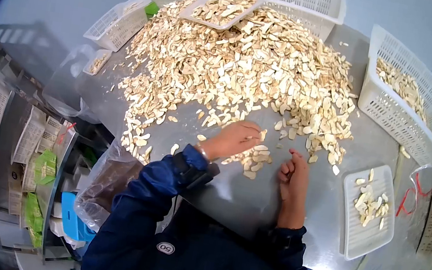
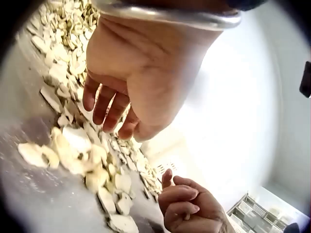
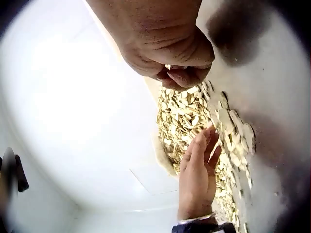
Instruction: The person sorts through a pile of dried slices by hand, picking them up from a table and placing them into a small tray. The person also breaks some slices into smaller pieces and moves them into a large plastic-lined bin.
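Note:
My left hand (image 1: 235,139) reaches over a small group of pale dried slices (image 1: 255,161) on the metal table. Its fingers (image 2: 112,109) hang loosely bent, palm down, just above the slices in the left wrist view. To the right of that group is my right hand (image 1: 294,178), its fingers curled in toward the palm and the index finger less bent. No slice shows plainly in it; the inside of the palm is hidden. Behind both hands rises a large heap of the same slices (image 1: 209,69), also seen beyond the left hand in the right wrist view.
A white ribbed tray (image 1: 348,212) with some slices lies at the right. White perforated baskets (image 1: 395,110) stand along the back and right. A shallow clear tray (image 1: 187,13) of slices rests on the heap. A plastic bag (image 1: 95,203) hangs at the left edge, near shelving.

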The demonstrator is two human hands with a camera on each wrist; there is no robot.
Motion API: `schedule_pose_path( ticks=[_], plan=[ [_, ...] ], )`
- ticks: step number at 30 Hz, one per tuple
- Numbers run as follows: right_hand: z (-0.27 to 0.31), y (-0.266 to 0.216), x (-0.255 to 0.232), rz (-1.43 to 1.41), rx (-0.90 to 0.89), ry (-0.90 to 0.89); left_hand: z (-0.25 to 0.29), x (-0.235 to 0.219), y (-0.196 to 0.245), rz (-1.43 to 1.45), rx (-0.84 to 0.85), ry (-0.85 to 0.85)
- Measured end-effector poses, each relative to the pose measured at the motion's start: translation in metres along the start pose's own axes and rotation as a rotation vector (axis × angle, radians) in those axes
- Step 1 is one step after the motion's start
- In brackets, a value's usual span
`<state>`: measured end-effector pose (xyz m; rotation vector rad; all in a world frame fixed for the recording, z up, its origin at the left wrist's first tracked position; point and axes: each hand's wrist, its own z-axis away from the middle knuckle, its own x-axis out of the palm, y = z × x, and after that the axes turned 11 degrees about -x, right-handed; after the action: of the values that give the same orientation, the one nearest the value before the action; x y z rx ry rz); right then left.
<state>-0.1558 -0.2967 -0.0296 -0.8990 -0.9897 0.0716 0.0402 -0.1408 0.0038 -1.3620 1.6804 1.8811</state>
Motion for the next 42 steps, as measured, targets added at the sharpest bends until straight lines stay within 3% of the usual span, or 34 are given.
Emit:
schedule_pose_path(
  ticks=[3, 6, 7, 11, 20, 26, 29, 32, 33, 36, 40, 42],
  plan=[
    [0.002, 0.007, 0.012, 0.405, -0.064, -0.062, 0.028, -0.015, -0.008, -0.13, -0.15, 0.102],
    [0.008, 0.028, 0.014, 1.138, -0.561, -0.194, 0.05, -0.005, 0.0, 0.001, -0.199, 0.208],
    [0.011, 0.028, 0.018, 1.187, -0.593, -0.211, 0.051, -0.002, -0.003, -0.144, -0.028, 0.21],
    [0.017, 0.029, 0.023, 1.39, -0.68, -0.234, 0.064, 0.006, 0.016, -0.165, 0.003, 0.144],
    [0.019, 0.034, 0.018, 1.499, -0.547, -0.39, 0.068, 0.003, 0.022, -0.141, -0.163, 0.213],
    [0.022, 0.026, 0.027, 1.432, -0.57, -0.329, 0.044, 0.03, 0.028, -0.17, -0.174, 0.138],
    [0.02, 0.027, 0.023, 1.375, -0.598, -0.319, 0.046, 0.022, 0.028, 0.15, -0.388, 0.145],
    [0.023, 0.026, 0.027, 1.327, -0.577, -0.367, 0.061, 0.011, -0.005, 0.869, -0.695, 0.164],
    [0.024, 0.026, 0.03, 1.32, -0.561, -0.397, 0.067, 0.0, -0.003, 1.173, -0.724, 0.217],
    [0.024, 0.034, 0.028, 1.387, -0.657, -0.492, 0.084, -0.013, -0.01, 1.311, -0.594, 0.201],
    [0.026, 0.037, 0.029, 1.458, -0.685, -0.505, 0.093, 0.004, -0.015, 0.581, -0.657, 0.095],
    [0.027, 0.036, 0.03, 1.477, -0.663, -0.498, 0.087, 0.016, -0.009, 0.204, -0.515, 0.141]
  ],
)
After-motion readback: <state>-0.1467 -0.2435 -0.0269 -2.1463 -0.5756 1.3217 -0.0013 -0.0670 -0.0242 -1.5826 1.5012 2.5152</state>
